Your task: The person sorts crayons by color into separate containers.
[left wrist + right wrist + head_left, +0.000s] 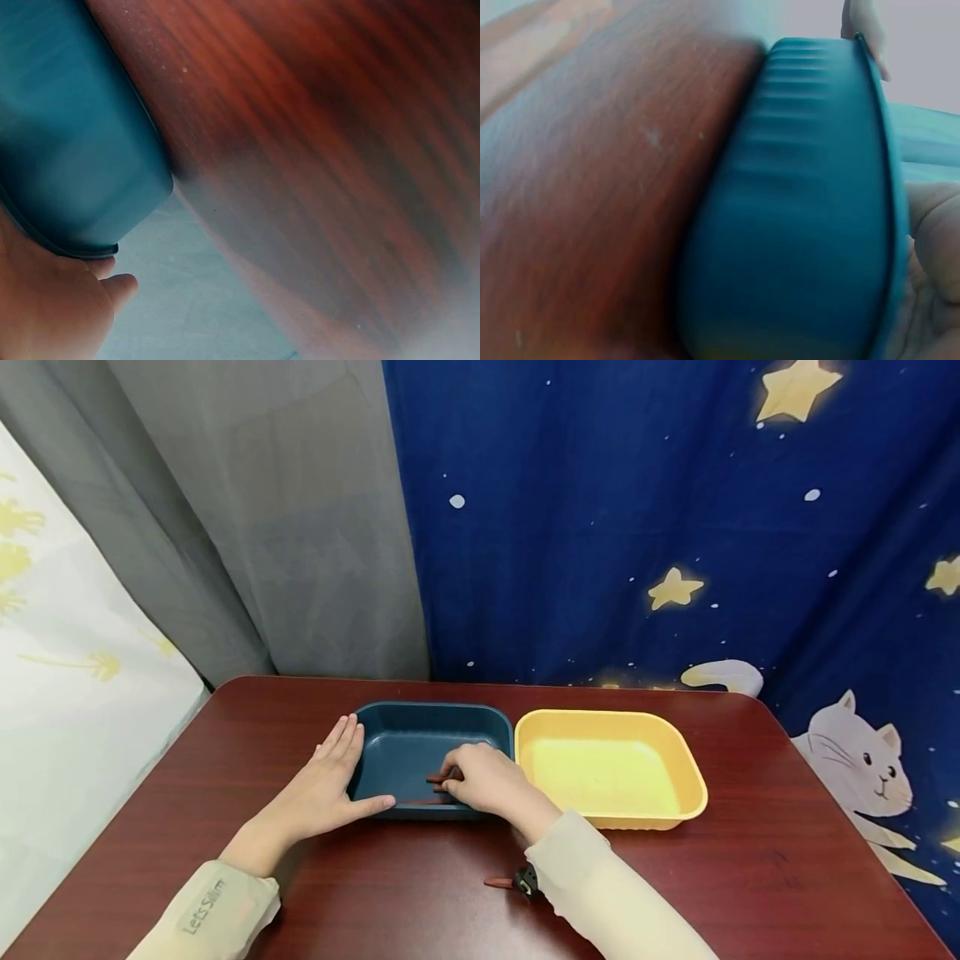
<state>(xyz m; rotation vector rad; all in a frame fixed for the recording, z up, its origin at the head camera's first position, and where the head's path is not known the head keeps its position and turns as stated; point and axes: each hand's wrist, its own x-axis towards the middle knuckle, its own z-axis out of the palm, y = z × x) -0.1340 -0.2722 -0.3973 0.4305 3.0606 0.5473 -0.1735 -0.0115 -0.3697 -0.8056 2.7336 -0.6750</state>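
Observation:
My left hand (326,785) rests against the left side of a dark blue plastic bin (431,707), fingers straight and thumb along the front rim. In the left wrist view, part of that hand (52,307) shows beside the bin's rim. Inside the bin, my right hand (487,781) curls its fingers round a small thing with thin reddish-brown sticks (435,779) poking out leftward. The fingers hide most of it. The right wrist view shows the outside of the bin (802,202) with part of the right hand (937,255) over its rim.
A yellow plastic bin (600,823) stands close to the right of the blue one. Near my right sleeve, a black rounded thing (526,882) with a yellow mark and a reddish-brown stick lies on the dark red wooden table (390,893). Curtains (540,527) hang behind the table.

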